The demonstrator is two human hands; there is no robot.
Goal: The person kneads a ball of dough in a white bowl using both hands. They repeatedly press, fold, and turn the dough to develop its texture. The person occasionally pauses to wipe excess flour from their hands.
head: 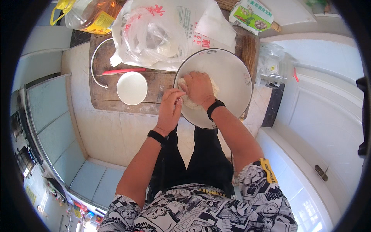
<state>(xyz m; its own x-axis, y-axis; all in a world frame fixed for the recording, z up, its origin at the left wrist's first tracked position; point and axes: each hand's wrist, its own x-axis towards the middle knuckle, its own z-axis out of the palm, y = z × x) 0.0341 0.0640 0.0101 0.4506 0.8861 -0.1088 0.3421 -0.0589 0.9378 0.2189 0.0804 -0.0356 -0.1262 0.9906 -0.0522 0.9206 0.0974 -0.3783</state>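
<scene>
A pale lump of dough lies toward the left side of a large white enamel basin with a dark rim. My right hand is on top of the dough, its fingers curled over it, and it covers much of the lump. At the basin's left rim is my left hand, with bent fingers reaching over the edge close to the right fingertips. Whether those left fingers hold the rim or a bit of dough cannot be made out. Both wrists wear black bands.
On the wooden table are a white bowl, a red-handled utensil and a printed flour sack under a clear plastic bag. An oil jug is at back left, a green-white packet at back right. A door stands right.
</scene>
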